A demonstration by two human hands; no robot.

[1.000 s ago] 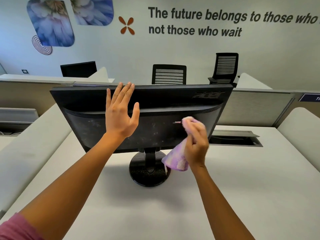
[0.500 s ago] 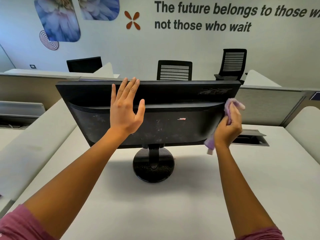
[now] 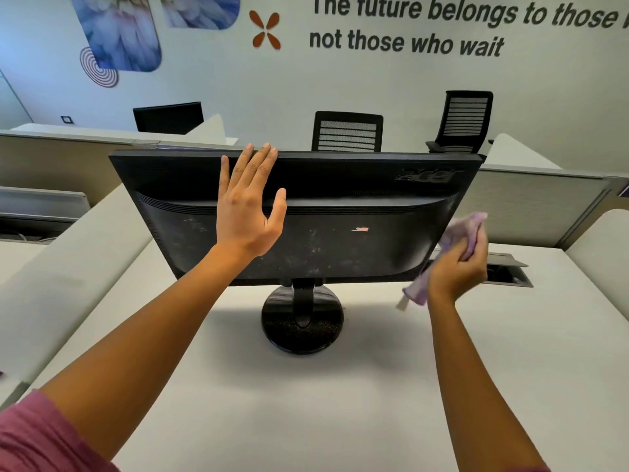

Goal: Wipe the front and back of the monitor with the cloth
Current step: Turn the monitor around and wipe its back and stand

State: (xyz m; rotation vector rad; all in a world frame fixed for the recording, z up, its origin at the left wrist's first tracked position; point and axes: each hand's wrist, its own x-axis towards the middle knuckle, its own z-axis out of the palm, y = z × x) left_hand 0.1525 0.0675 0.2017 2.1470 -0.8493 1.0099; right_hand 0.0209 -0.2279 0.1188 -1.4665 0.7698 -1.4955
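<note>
Purple cloth (image 3: 466, 233) bunched in curled right hand (image 3: 456, 267) fingers, just off monitor (image 3: 340, 212) right edge. Left hand (image 3: 246, 212) flat, fingers straight, pressing monitor back.

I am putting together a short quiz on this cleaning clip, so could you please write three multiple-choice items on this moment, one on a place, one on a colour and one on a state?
1. Where is the cloth?
A. beside the monitor's right edge
B. on the round stand
C. draped over the top edge

2. What colour is the cloth?
A. green
B. purple
C. white

3. How is the left hand?
A. curled round the stand
B. fingers straight, flat against the back of the monitor
C. resting on the desk

Answers:
1 A, the right hand holds it just off the right edge, above the desk.
2 B, it shows pale purple.
3 B, the fingers lie straight, reaching the top edge.
</note>
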